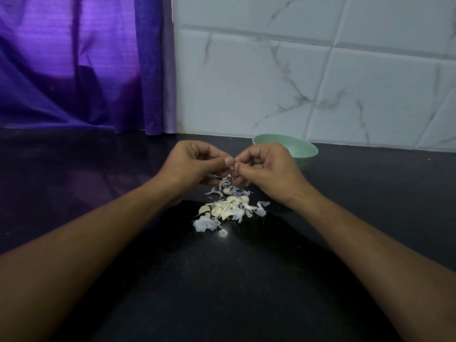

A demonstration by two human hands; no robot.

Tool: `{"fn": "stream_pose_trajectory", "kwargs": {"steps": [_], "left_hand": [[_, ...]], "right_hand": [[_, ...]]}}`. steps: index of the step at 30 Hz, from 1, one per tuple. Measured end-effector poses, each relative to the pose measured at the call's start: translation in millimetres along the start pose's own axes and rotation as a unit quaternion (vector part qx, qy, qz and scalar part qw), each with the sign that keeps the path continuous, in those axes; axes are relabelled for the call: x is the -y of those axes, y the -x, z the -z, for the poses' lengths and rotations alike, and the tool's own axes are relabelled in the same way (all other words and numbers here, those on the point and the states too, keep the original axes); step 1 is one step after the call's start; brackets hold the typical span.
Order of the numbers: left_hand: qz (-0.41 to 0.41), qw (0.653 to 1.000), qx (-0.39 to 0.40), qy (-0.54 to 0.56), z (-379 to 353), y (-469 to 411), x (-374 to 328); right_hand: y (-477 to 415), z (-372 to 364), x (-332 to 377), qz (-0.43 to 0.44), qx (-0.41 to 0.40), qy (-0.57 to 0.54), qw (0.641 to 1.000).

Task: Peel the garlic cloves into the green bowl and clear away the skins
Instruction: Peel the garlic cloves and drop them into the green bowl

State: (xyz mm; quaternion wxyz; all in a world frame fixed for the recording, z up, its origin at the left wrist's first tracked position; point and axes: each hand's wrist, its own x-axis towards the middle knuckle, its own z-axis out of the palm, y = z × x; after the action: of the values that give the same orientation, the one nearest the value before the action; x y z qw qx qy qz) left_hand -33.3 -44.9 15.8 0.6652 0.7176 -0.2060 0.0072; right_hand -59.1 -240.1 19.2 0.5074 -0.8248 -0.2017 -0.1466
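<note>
Two bare forearms reach over the broad black polished stone counter, which offers plenty of open room on either side of the grip and toward the person, while the white marbled tile wall and a purple curtain close it off beyond. Just beyond the grip and to its right, partly hidden by the right hand, sits the shallow pale green bowl; whether any cloves lie in it cannot be told. Left hand and right meet thumb to thumb, pinched narrowly on something small between them, probably a garlic clove with a strip of skin hanging below. Directly beneath and nearer the person lies a loose heap of cream garlic cloves mixed with papery white skins. Peeling looks partway done; sorting and clearing the skins remain.
</note>
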Motion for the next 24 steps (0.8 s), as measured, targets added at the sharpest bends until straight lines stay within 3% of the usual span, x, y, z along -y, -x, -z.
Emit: {"fn": "stream_pose_trajectory", "kwargs": {"steps": [9, 24], "left_hand": [[-0.001, 1.0, 0.002, 0.002, 1.7, -0.4, -1.4], [0.035, 0.999, -0.004, 0.004, 1.2, 0.0, -1.2]], "right_hand": [[-0.8, 0.2, 0.3, -0.009, 0.01, -0.02, 1.0], [2.0, -1.2, 2.2, 0.001, 0.002, 0.048, 0.999]]}}
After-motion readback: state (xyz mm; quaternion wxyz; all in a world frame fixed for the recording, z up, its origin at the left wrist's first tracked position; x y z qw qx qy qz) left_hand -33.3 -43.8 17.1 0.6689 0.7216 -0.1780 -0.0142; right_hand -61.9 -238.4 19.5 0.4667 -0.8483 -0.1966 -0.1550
